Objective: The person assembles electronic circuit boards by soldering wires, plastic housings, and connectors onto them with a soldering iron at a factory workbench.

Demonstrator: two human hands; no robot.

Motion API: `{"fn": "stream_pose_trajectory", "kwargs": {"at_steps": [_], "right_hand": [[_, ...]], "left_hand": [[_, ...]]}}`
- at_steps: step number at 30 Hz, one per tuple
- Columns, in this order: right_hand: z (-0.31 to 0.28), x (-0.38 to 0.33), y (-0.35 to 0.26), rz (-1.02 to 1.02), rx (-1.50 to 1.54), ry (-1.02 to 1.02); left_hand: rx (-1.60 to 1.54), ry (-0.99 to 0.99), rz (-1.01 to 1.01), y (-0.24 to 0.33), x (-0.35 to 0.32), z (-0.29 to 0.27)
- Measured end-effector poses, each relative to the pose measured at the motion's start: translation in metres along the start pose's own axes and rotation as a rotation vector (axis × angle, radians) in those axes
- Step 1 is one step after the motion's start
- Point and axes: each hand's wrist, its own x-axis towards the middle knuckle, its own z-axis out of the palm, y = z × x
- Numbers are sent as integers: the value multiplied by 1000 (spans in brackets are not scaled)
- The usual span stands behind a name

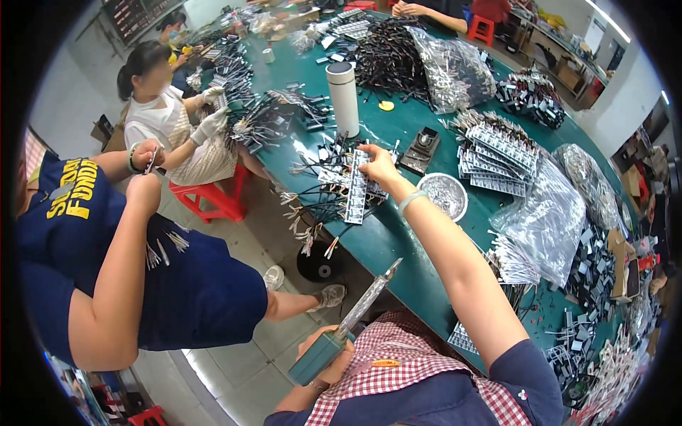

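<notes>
My left hand is closed round the green handle of a soldering iron. The iron's long silvery barrel and pointed tip slant up to the right, before the table's edge. Out over the table, my right hand pinches the upper part of a narrow white circuit board strip. Under and beside this strip lie more boards with black leads and stripped wire ends, some hanging over the edge. A dark metal box and a white bowl of silvery material sit right of the strip.
A white flask stands behind my right hand. Stacked circuit boards, plastic bags and cable heaps fill the green table's right side. At left stands a co-worker in navy; another, gloved, sits on a red stool.
</notes>
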Motion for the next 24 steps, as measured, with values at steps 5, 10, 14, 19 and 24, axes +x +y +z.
{"fn": "stream_pose_trajectory", "kwargs": {"at_steps": [5, 10, 14, 19, 24], "right_hand": [[-1, -4, 4, -193, -189, 39], [-71, -57, -28, -222, -70, 142], [-108, -166, -56, -144, 276, 317], [-113, -311, -25, -323, 574, 609], [-71, -379, 11, -166, 188, 530]], "left_hand": [[167, -145, 213, -39, -10, 1], [272, -289, 55, -29, 6, 19], [320, -275, 252, -2, 26, 41], [110, -222, 252, 18, 36, 71], [211, -243, 529, 41, 47, 87]]}}
